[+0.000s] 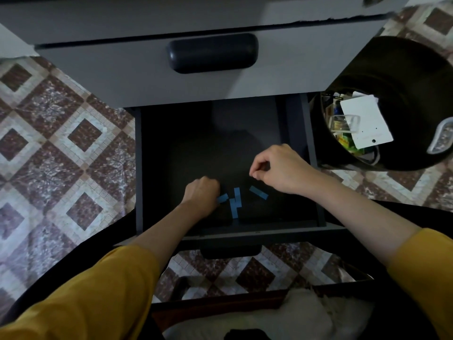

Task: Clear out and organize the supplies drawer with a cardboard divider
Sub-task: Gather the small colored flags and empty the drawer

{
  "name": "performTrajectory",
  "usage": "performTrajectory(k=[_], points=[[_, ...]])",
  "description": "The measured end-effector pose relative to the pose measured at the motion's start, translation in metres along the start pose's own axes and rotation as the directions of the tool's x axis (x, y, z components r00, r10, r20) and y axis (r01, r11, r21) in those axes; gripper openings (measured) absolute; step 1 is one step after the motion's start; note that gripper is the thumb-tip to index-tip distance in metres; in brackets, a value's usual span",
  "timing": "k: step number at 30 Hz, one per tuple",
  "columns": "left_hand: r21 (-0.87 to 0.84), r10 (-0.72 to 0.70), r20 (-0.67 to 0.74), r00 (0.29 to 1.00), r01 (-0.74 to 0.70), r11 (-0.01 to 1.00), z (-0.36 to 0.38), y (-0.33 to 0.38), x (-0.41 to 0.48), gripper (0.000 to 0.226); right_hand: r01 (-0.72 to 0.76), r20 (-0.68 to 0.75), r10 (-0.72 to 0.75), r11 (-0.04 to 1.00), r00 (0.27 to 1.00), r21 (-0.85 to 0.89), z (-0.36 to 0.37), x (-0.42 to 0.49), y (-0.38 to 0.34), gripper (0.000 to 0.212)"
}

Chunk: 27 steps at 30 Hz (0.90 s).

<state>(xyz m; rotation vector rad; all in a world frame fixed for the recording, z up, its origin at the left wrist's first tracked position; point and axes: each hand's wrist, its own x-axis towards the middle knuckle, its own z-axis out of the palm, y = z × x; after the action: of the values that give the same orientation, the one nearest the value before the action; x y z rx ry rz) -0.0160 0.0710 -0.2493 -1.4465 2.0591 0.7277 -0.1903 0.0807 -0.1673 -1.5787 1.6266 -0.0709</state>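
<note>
Looking down into an open drawer (311, 143), a few short blue strips (235, 203) lie on its dark floor near the front, between two hands. The left hand (202, 192), fingers curled under, is nearest and touches the leftmost one; the middle strips run front to back, just to its right. The right hand (278, 168) hovers behind the slanted right strip (258, 192), thumb and forefinger pinched; whether either hand holds anything is unclear.

Drawer (196, 143) interior: dark, smooth, matt, no sheen. Blue strips (236, 202) on its floor: thin, flat, matt; paper or tape, cannot tell which. Grey front (122, 77) above the drawer: smooth, matt. Its handle (212, 53): dark plastic, faint sheen. Bin (404, 69) right of the drawer: glossy black plastic; white card (365, 121) inside, matt. Floor (61, 143) left of the drawer: marbled tile pattern. Sleeves (85, 303): mustard cloth
</note>
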Motion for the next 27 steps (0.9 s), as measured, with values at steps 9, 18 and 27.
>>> performTrajectory(k=[9, 18, 27], points=[[0.071, 0.08, 0.034, 0.996, -0.082, 0.994, 0.002, 0.003, -0.003, 0.011, -0.019, 0.026, 0.019, 1.0, 0.999, -0.018, 0.001, 0.001, 0.002, 0.01], [-0.606, -0.058, 0.015, 0.998, 0.056, 0.793, -0.026, 0.004, -0.01, 0.021, -0.218, -0.08, 0.211, 0.971, 0.974, -0.096, 0.021, 0.015, 0.012, 0.009], [-0.772, -0.156, -0.062, 0.986, 0.052, 0.634, -0.039, -0.009, -0.019, 0.024, -0.251, -0.011, 0.255, 0.941, 0.967, -0.227, 0.069, 0.02, 0.022, 0.013]])
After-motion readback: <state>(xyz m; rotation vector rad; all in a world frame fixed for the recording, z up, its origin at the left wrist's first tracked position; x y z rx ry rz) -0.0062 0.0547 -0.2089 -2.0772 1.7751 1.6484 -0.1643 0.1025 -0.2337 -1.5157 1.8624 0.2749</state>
